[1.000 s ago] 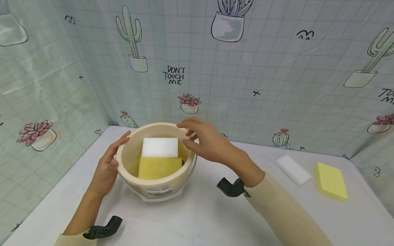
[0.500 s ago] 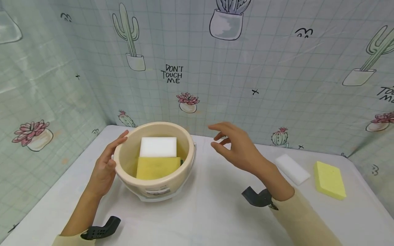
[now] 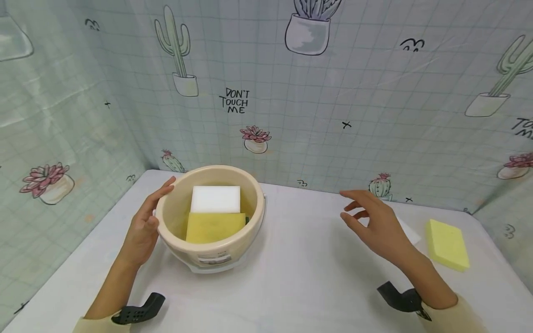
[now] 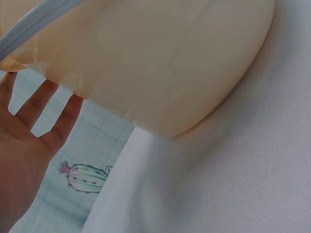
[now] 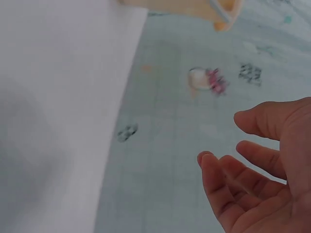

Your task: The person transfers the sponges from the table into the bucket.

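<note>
A cream bucket (image 3: 179, 240) stands on the white table at the left, with a white sponge (image 3: 215, 199) and a yellow sponge (image 3: 214, 227) inside it. My left hand (image 3: 145, 224) lies flat against the bucket's left wall (image 4: 160, 63), fingers straight. My right hand (image 3: 376, 222) hovers above the table at the right with loose, spread fingers (image 5: 228, 189) and holds nothing. It partly covers a second white sponge (image 3: 410, 235) lying just behind it. Another yellow sponge (image 3: 447, 244) lies further right.
The table (image 3: 300, 268) is bordered by a cactus-print curtain (image 3: 333, 115) at the back and on the left side. The table's right edge is close beyond the yellow sponge. A black wrist mount sits on each forearm.
My right hand left the bucket's rim and swept right across the table, ending over the white sponge. The left hand and the bucket stayed put.
</note>
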The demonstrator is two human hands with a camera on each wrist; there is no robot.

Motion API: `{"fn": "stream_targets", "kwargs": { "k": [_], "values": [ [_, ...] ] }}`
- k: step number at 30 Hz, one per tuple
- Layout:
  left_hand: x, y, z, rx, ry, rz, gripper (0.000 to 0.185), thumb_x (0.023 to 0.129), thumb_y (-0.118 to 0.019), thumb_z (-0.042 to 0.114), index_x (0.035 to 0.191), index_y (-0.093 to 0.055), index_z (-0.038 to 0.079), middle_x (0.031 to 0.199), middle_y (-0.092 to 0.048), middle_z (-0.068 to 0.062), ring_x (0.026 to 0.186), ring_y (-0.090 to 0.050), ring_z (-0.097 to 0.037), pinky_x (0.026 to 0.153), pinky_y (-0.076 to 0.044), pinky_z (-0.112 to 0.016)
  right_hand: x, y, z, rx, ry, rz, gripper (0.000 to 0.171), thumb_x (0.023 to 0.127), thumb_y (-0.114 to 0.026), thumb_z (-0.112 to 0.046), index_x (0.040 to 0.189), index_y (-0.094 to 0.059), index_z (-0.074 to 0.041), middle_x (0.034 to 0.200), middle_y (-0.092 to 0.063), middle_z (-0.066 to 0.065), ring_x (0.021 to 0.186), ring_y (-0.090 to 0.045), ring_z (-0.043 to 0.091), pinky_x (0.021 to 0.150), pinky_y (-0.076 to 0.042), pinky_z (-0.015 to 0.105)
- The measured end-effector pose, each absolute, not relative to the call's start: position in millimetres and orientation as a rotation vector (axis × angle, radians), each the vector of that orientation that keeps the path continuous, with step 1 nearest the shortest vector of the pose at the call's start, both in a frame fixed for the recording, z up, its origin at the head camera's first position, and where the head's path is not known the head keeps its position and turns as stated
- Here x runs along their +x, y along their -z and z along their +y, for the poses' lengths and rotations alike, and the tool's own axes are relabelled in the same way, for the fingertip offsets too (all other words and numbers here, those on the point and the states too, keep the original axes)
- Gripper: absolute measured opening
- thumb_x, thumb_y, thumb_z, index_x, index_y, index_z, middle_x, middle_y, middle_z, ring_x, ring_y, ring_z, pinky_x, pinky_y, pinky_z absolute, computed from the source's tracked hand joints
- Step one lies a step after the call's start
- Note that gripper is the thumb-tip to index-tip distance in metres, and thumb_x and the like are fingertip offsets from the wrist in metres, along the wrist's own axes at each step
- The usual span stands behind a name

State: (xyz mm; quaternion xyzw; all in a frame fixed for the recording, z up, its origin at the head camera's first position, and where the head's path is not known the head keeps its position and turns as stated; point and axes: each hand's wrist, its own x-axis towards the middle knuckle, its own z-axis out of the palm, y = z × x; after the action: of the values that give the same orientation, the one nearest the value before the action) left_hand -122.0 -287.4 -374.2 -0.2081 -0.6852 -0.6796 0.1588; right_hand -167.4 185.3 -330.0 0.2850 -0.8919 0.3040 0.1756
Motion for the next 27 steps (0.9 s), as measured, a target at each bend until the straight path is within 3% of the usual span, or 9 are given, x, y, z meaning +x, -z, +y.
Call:
{"fn": "stream_targets", "kwargs": {
  "k": [3,9,11,16,19,22,24,26,27],
  "values": [
    [-122.6,374.4,-287.0,-0.606,1.947,-1.950,0.068,0.093,-0.059,0.043,0.145,-0.037,0.006,0.157,-0.022,-0.007,0.143,-0.017,-0.022,0.105,-0.031,-0.020,-160.5,341.6,208.3,0.732,-0.814,-2.552,0.050,0.084,-0.073,-0.005,0.130,-0.056,-0.010,0.119,-0.058,0.003,0.088,-0.062,0.014,0.071,-0.053,0.020],
    [-123.1,374.6,-286.8,-0.644,1.954,-1.932,0.070,0.093,-0.058,0.045,0.146,-0.036,0.005,0.157,-0.021,-0.008,0.144,-0.014,-0.023,0.107,-0.030,-0.020,-147.5,358.8,250.8,0.523,-0.800,-2.596,0.047,0.084,-0.073,-0.008,0.128,-0.057,-0.006,0.119,-0.059,0.010,0.087,-0.055,-0.004,0.070,-0.043,0.004],
    [-123.2,375.6,-287.6,-0.634,1.965,-1.932,0.072,0.092,-0.059,0.047,0.146,-0.036,0.005,0.157,-0.021,-0.007,0.144,-0.014,-0.022,0.107,-0.029,-0.020,-144.6,363.2,263.5,0.454,-0.790,-2.601,0.046,0.085,-0.072,-0.008,0.128,-0.057,-0.005,0.118,-0.059,0.011,0.087,-0.054,-0.005,0.070,-0.041,0.002],
    [-123.9,378.0,-288.4,-0.612,1.986,-1.928,0.074,0.091,-0.059,0.048,0.146,-0.035,0.005,0.157,-0.020,-0.007,0.144,-0.013,-0.022,0.107,-0.028,-0.021,-139.1,373.9,294.4,0.220,-0.725,-2.672,0.046,0.088,-0.070,-0.016,0.128,-0.055,0.000,0.119,-0.058,0.019,0.090,-0.062,0.024,0.062,-0.043,0.004],
    [-124.2,378.8,-288.2,-0.611,1.994,-1.925,0.073,0.092,-0.059,0.048,0.146,-0.035,0.005,0.158,-0.020,-0.007,0.144,-0.012,-0.021,0.108,-0.027,-0.021,-135.8,380.7,312.0,0.062,-0.711,-2.719,0.048,0.091,-0.067,-0.023,0.129,-0.054,0.003,0.120,-0.055,0.025,0.089,-0.060,0.034,0.056,-0.043,0.006],
    [-123.9,378.6,-287.5,-0.604,1.992,-1.929,0.073,0.092,-0.059,0.047,0.146,-0.035,0.005,0.158,-0.020,-0.006,0.144,-0.013,-0.021,0.107,-0.028,-0.020,-131.8,387.5,327.8,-0.056,-0.739,-2.725,0.050,0.092,-0.065,-0.029,0.128,-0.053,0.004,0.119,-0.054,0.027,0.082,-0.059,0.003,0.053,-0.040,0.005],
    [-123.3,378.0,-287.0,-0.595,1.984,-1.935,0.072,0.092,-0.059,0.047,0.146,-0.035,0.005,0.158,-0.020,-0.006,0.144,-0.014,-0.021,0.107,-0.029,-0.020,-130.0,390.4,335.9,-0.123,-0.745,-2.721,0.051,0.093,-0.063,-0.031,0.127,-0.054,0.005,0.119,-0.054,0.028,0.073,-0.048,-0.015,0.053,-0.037,0.004],
    [-122.9,377.4,-286.5,-0.592,1.977,-1.939,0.072,0.092,-0.059,0.047,0.146,-0.035,0.005,0.158,-0.020,-0.006,0.144,-0.014,-0.021,0.106,-0.029,-0.020,-129.2,393.0,342.1,-0.195,-0.747,-2.733,0.054,0.094,-0.061,-0.033,0.128,-0.053,0.007,0.122,-0.052,0.030,0.076,-0.052,-0.013,0.052,-0.038,0.008],
    [-122.8,377.2,-286.4,-0.593,1.976,-1.940,0.072,0.092,-0.058,0.047,0.146,-0.035,0.005,0.158,-0.020,-0.006,0.144,-0.014,-0.022,0.106,-0.029,-0.020,-129.8,393.5,344.5,-0.246,-0.739,-2.748,0.056,0.094,-0.060,-0.035,0.129,-0.051,0.008,0.124,-0.050,0.031,0.080,-0.058,-0.003,0.053,-0.040,0.012]
  ]
}}
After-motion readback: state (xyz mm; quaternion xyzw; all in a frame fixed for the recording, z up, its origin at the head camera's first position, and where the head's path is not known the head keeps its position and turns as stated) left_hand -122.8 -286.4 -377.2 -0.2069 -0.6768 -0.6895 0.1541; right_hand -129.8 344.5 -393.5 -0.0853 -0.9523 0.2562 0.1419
